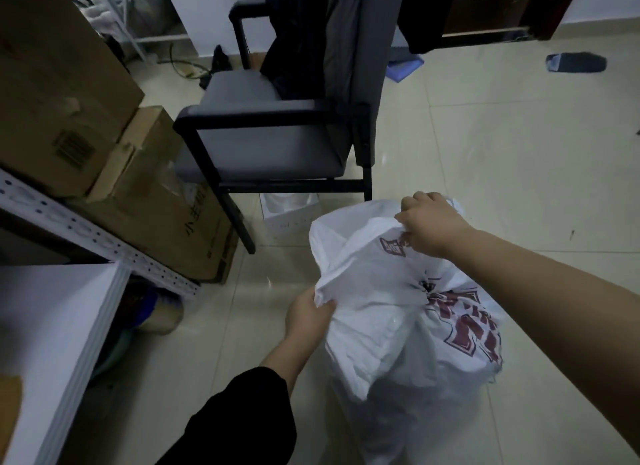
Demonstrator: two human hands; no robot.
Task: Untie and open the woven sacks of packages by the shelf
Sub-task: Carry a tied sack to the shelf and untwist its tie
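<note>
A white woven sack (398, 329) with dark red printed lettering stands upright on the tiled floor in front of me. Its neck is cinched by a dark tie (424, 288) near the right side, and the loose top fabric fans out above it. My left hand (308, 317) grips the lower left corner of that loose top. My right hand (429, 222) pinches the upper far edge of the fabric, above the tie. What the sack holds is hidden.
A metal shelf (86, 232) with cardboard boxes (69, 94) stands at the left, with a white board (59, 329) below it. A grey armchair (270, 132) with hanging clothes sits just beyond the sack. A slipper (575, 62) lies far right on the floor.
</note>
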